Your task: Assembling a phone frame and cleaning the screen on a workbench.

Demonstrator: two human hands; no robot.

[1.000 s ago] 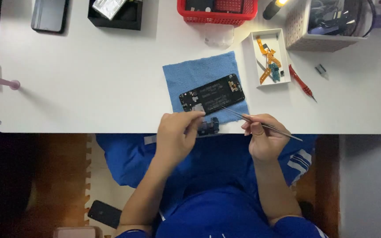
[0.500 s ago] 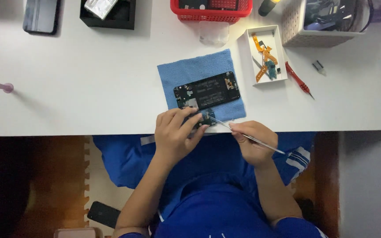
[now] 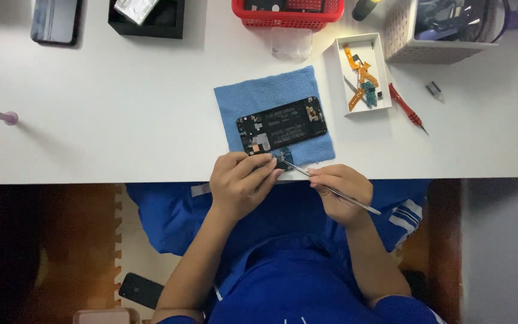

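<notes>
blue cloth (image 3: 271,99) lies on the white worktop (image 3: 121,108) with an opened dark phone (image 3: 282,125) on it. the left hand (image 3: 241,183) pinches a small part (image 3: 283,161) at the phone's near edge, fingers closed on it. the right hand (image 3: 340,192) grips thin metal tweezers (image 3: 331,189), tips at that part.

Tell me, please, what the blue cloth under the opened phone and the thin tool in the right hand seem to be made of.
The blue cloth looks like soft textile, probably microfibre or terry: matt, with a fuzzy nap. The thin tool in the right hand seems to be metal, likely steel tweezers or a probe: slim, grey, with a slight shine. The opened phone lies on the cloth.
</notes>
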